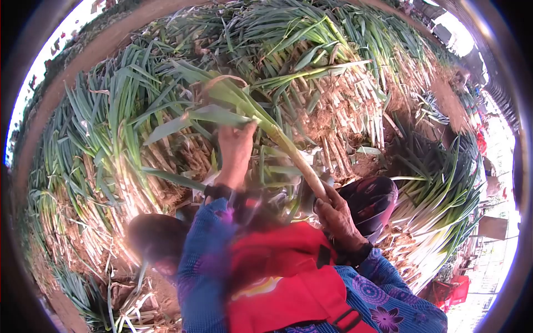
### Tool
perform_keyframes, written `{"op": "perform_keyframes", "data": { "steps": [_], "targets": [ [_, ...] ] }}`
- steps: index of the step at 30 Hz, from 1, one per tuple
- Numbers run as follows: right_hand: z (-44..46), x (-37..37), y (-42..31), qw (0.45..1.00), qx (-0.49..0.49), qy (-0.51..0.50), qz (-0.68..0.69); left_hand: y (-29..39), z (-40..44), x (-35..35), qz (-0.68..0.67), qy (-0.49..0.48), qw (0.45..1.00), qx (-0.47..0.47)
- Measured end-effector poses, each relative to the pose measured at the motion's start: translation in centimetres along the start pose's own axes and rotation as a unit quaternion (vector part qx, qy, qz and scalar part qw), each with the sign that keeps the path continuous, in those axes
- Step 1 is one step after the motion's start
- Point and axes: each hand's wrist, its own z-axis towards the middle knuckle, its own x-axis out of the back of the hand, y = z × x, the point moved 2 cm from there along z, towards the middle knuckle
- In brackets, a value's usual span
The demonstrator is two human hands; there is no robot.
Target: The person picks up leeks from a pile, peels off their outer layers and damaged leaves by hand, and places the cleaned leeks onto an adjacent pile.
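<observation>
A long green onion point(302, 161) slants across the middle of the view, leafy top at upper left and pale base at lower right. My right hand point(340, 219) is closed around its pale lower end, in front of my right knee. Higher up, my left hand point(236, 150) is closed at the leaves, where they fan out from the stalk; the fingertips are partly hidden. The leaves around this hand are slightly blurred. The root tip is hidden by my right hand.
Large heaps of green onions stand at the left point(116, 161) and the back point(333, 72). Another bundle point(438, 205) lies at the right with its white stalks forward. Loose trimmed pieces point(136, 305) lie at lower left. A red container point(458, 288) stands far right.
</observation>
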Motion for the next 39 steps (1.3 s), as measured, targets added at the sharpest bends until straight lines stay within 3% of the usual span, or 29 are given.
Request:
{"op": "perform_keyframes", "data": {
  "steps": [2, 3, 5, 8, 10, 13, 14, 16, 17, 19, 20, 21, 26, 29, 30, 31, 33, 36, 37, 38, 39],
  "targets": [
    [0.7, -0.3, 0.8, 0.999, -0.016, -0.020, 0.040, 1.8, -3.0, 0.5, 0.076, -0.025, 0.996, -0.045],
    [1.0, -0.5, 0.9, 0.998, -0.023, -0.029, 0.060, 3.9, -5.0, 0.5, 0.044, -0.093, 0.995, -0.006],
    [1.8, -0.9, 0.3, 0.990, -0.029, -0.079, 0.115, 2.5, -7.6, 0.6, -0.020, -0.085, 0.996, 0.010],
    [2.7, -0.7, 0.4, 0.958, -0.104, -0.107, 0.245, -7.0, -9.1, 2.6, -0.023, -0.100, 0.950, 0.295],
    [3.2, 0.4, 1.6, 0.906, -0.165, -0.151, 0.360, -8.0, -10.2, 3.6, 0.064, -0.332, 0.892, 0.300],
    [2.4, 1.5, 2.5, 0.858, -0.170, -0.211, 0.437, -8.7, -8.9, 2.9, 0.128, -0.479, 0.855, 0.153],
    [2.0, 1.8, 2.8, 0.847, -0.170, -0.224, 0.451, -12.1, -7.3, 2.7, 0.091, -0.479, 0.872, 0.039],
    [1.3, 2.2, 3.0, 0.827, -0.164, -0.251, 0.476, -8.7, -5.1, 1.1, -0.075, -0.398, 0.900, 0.163],
    [1.1, 2.3, 3.3, 0.819, -0.162, -0.263, 0.484, -3.4, -5.0, -0.3, -0.196, -0.294, 0.850, 0.389],
    [0.8, 2.4, 4.0, 0.804, -0.156, -0.285, 0.499, -2.6, -2.8, -2.4, -0.297, -0.270, 0.846, 0.351],
    [0.3, 2.1, 3.7, 0.798, -0.185, -0.242, 0.520, -2.3, -2.2, -3.2, -0.347, -0.259, 0.838, 0.331],
    [0.2, 2.1, 4.3, 0.770, -0.205, -0.229, 0.559, -2.2, -1.7, -4.0, -0.373, -0.248, 0.837, 0.313],
    [1.7, 0.8, 4.2, 0.765, -0.176, -0.273, 0.556, -1.3, -1.6, -5.8, -0.456, -0.212, 0.827, 0.253],
    [4.4, 0.6, 6.6, 0.849, -0.167, -0.228, 0.446, -2.0, -1.0, -5.7, -0.452, -0.189, 0.841, 0.232],
    [4.0, -0.7, 4.0, 0.920, -0.168, -0.146, 0.322, -1.9, -0.7, -5.4, -0.450, -0.183, 0.844, 0.228],
    [5.8, -0.8, 5.9, 0.893, -0.163, -0.207, 0.365, -1.7, -0.2, -5.1, -0.449, -0.178, 0.848, 0.221],
    [8.0, -1.4, 5.4, 0.932, -0.125, -0.258, 0.221, -2.0, 0.2, -4.7, -0.439, -0.170, 0.854, 0.221],
    [10.4, -0.8, 0.9, 0.969, 0.066, -0.235, -0.050, -2.9, -0.6, -4.7, -0.412, -0.177, 0.866, 0.219],
    [12.1, -1.2, -0.5, 0.984, -0.036, -0.173, 0.007, -3.1, -1.3, -5.0, -0.402, -0.173, 0.868, 0.232],
    [12.3, -1.3, -3.3, 0.974, 0.109, -0.190, -0.056, -3.2, -2.0, -5.7, -0.393, -0.170, 0.869, 0.246],
    [14.0, -1.1, -3.9, 0.983, 0.104, -0.151, -0.012, -2.1, -3.0, -6.3, -0.388, -0.166, 0.873, 0.246]
  ]
}}
